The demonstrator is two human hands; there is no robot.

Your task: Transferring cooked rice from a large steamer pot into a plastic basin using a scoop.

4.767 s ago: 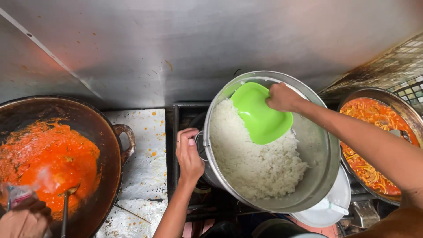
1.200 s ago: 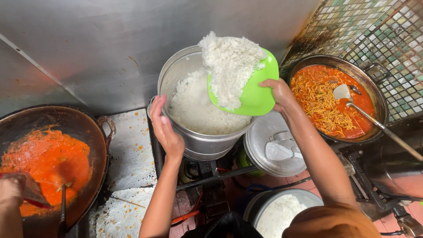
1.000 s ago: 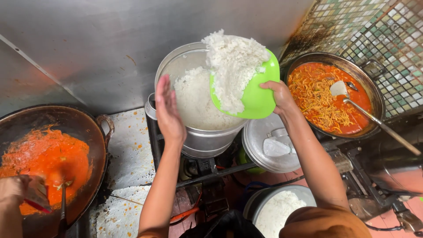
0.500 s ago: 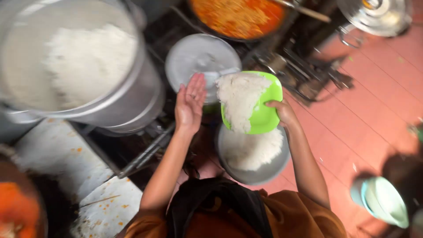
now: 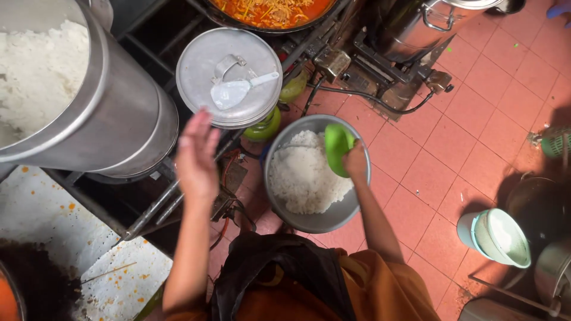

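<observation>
My right hand grips a green plastic scoop plate, tipped on edge inside a steel bowl that sits on the tiled floor and holds a heap of white rice. My left hand hovers open, palm down, above the stove edge, left of the bowl and below a round metal lid with a white spoon lying on it. A large steel pot filled with white rice stands on the burner at upper left.
A pan of orange noodles sits at the top, a steel pot beside it. A pale green bucket stands on the red floor tiles at right, near dark pots. White stained counter lies lower left.
The view swung from the stove down to the floor. My right hand carried the rice-laden green scoop from the big pot and tipped it into the floor bowl; the scoop now shows no rice.
</observation>
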